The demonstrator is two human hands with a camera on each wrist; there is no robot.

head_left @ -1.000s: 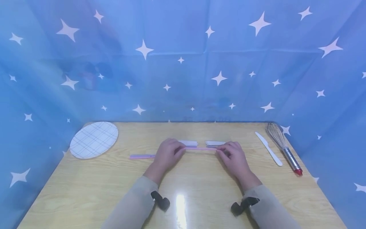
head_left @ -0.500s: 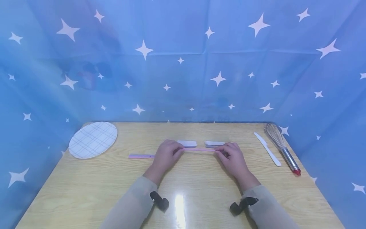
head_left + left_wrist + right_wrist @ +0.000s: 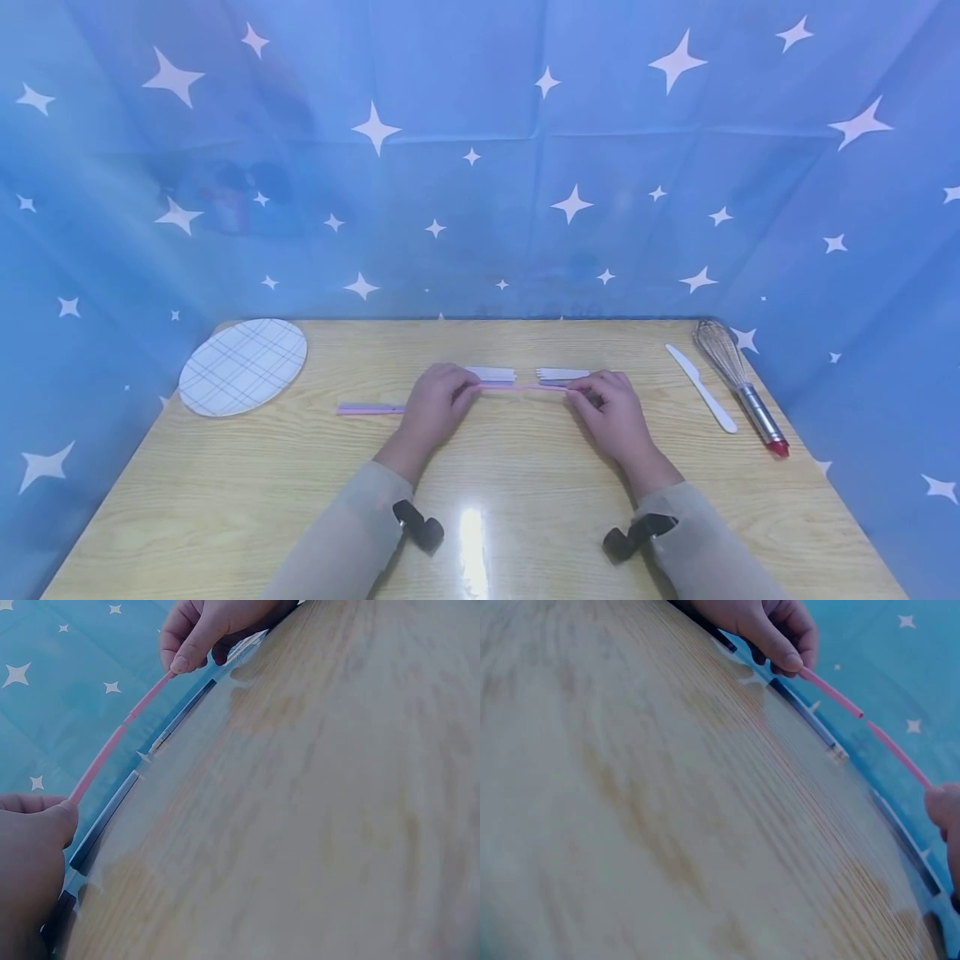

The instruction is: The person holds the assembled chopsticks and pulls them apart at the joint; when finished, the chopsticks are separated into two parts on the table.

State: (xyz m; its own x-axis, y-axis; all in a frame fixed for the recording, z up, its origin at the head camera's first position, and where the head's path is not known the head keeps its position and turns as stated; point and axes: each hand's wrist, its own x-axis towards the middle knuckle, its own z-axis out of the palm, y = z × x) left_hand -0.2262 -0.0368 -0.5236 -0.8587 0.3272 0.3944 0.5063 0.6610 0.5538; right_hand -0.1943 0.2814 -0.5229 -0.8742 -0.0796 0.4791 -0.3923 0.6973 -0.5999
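Two lengths of a thin pink straw-like tube lie nearly end to end above the table, with a small gap between their inner ends. My left hand (image 3: pixel 437 406) pinches the left length (image 3: pixel 501 387) between thumb and fingers. The right length (image 3: pixel 546 387) is pinched the same way by my right hand (image 3: pixel 613 414). In the right wrist view the left length (image 3: pixel 836 694) has a dark, hollow-looking end, while the right length (image 3: pixel 900 754) narrows at its tip. Just behind lie two groups of white sticks, the left group (image 3: pixel 491 373) and the right group (image 3: pixel 564 374), partly covered by my hands.
A pink and purple strip (image 3: pixel 370 409) lies left of my left hand. An oval-looking checked white plate (image 3: pixel 244 367) rests at the far left. To the right are a white plastic knife (image 3: pixel 702 389) and a whisk (image 3: pixel 738 375) with a red end. A starry blue curtain surrounds the table.
The pink tube, one continuous length between my hands before, now shows as two pieces with a gap. Both hands have barely moved and keep their pinch.
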